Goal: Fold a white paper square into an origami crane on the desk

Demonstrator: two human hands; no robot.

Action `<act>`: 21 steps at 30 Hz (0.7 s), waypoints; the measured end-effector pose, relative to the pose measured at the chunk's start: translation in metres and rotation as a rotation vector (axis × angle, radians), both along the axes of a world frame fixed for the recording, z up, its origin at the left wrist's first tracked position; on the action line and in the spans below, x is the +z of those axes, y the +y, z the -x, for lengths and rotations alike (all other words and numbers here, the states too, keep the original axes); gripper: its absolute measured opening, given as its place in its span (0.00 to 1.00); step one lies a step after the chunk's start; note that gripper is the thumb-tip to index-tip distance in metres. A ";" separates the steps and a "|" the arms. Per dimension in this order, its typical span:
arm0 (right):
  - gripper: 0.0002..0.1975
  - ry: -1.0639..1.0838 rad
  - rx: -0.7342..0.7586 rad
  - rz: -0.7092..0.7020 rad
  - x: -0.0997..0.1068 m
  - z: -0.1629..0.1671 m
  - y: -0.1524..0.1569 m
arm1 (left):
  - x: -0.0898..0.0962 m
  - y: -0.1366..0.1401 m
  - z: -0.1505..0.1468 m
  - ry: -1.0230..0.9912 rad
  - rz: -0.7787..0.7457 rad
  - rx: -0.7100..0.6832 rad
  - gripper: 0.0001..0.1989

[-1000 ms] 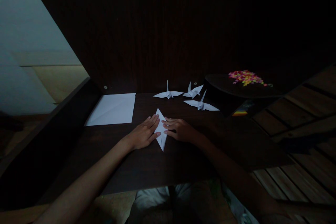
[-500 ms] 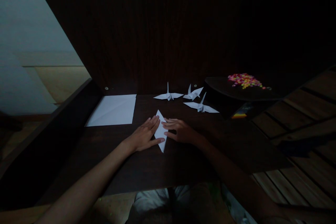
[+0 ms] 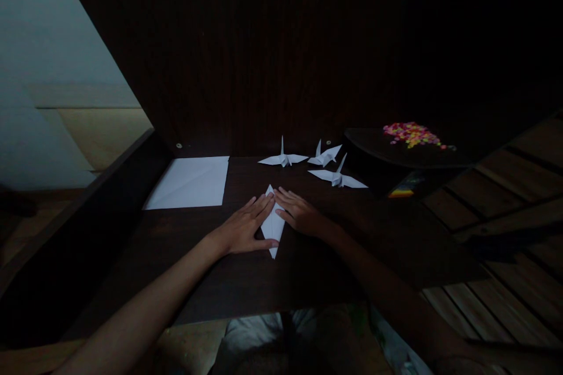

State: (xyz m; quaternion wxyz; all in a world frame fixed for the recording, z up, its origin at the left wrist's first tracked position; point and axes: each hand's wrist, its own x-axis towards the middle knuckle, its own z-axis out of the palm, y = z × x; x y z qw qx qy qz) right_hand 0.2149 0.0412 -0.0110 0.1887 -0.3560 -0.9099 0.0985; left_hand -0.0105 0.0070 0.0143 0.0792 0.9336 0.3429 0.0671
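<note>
A white paper folded into a narrow kite shape (image 3: 273,227) lies flat on the dark tabletop, its points toward and away from me. My left hand (image 3: 245,225) rests on its left side, fingers stretched toward the upper tip and thumb across the lower part. On the upper right edge lies my right hand (image 3: 299,211), fingers extended, its fingertips close to those of my left hand. Both hands press from above rather than grip. Behind the paper stand three white origami cranes: one in the middle (image 3: 282,160), one at right (image 3: 325,156) and one nearer (image 3: 338,179).
A flat white paper sheet (image 3: 189,183) with a diagonal crease lies at left, beside the low side panel (image 3: 88,211). At right, a rounded shelf (image 3: 369,149) carries a heap of small colourful pieces (image 3: 413,135). A tall dark panel (image 3: 246,53) rises behind the cranes.
My right hand has slid up and left toward the paper's far tip, its fingers now near my left fingertips. The folded paper is turned slightly, and its right edge lies flatter.
</note>
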 end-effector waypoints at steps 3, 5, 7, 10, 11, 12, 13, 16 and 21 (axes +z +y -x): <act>0.24 -0.043 0.019 -0.022 0.000 0.000 0.002 | -0.001 -0.002 -0.001 0.012 -0.008 0.003 0.48; 0.24 -0.058 0.027 -0.034 0.000 0.000 0.003 | -0.001 -0.002 -0.002 0.027 -0.005 0.006 0.49; 0.23 -0.058 0.026 -0.036 0.001 0.000 0.004 | -0.001 -0.002 -0.003 0.038 0.006 0.006 0.49; 0.23 -0.048 0.012 -0.024 0.003 0.000 0.006 | 0.001 -0.002 -0.002 0.040 0.016 0.005 0.48; 0.23 -0.045 0.008 -0.022 0.004 0.000 0.006 | 0.001 -0.002 -0.002 0.035 0.015 0.003 0.47; 0.23 -0.044 0.005 -0.021 0.005 0.000 0.007 | 0.001 -0.002 -0.002 0.030 0.014 -0.002 0.46; 0.23 -0.044 0.003 -0.020 0.007 0.000 0.008 | 0.002 -0.002 -0.001 0.023 0.013 -0.011 0.44; 0.25 -0.049 -0.001 -0.009 0.015 0.001 0.009 | 0.003 -0.002 0.000 0.004 0.018 -0.050 0.40; 0.25 -0.066 -0.010 0.017 0.021 -0.001 0.012 | 0.005 -0.001 0.003 -0.017 0.062 -0.122 0.40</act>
